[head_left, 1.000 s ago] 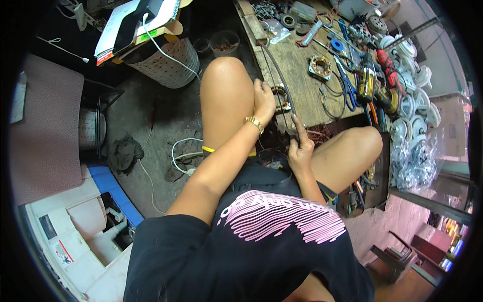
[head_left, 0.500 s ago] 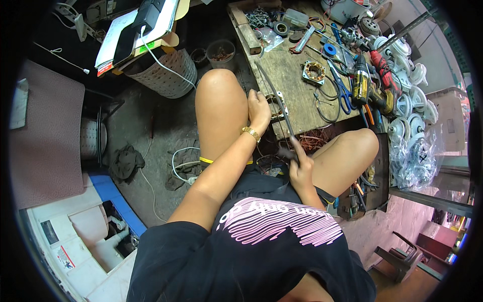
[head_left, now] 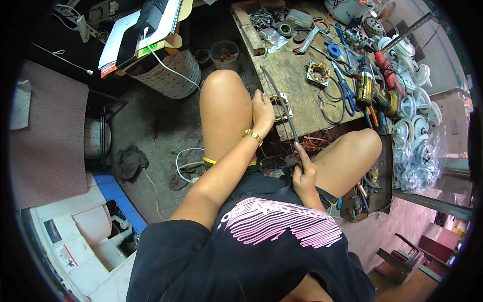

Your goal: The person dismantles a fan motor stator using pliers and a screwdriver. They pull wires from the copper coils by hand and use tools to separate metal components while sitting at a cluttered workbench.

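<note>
My left hand (head_left: 262, 111), with a gold watch on its wrist, is closed on the near side of a square metal motor part with a round opening (head_left: 283, 100) at the bench edge, beside my left knee. My right hand (head_left: 305, 176) grips the dark handle of a long, narrow hacksaw (head_left: 287, 114), index finger stretched along its frame. The saw slants away across the metal part toward the bench's left; whether its blade touches the part I cannot tell.
The wooden bench (head_left: 297, 116) holds a stator (head_left: 318, 74), blue scissors (head_left: 350, 100), drills (head_left: 367, 83), tools and white pulleys (head_left: 402, 128). Copper wire (head_left: 314, 142) lies below it. At left are papers (head_left: 115, 45), a perforated bin (head_left: 168, 75) and cables on the floor.
My right hand and the saw have shifted slightly downward along the line of the saw since a second ago. My left hand stays at the metal part. The whole view has moved slightly.
</note>
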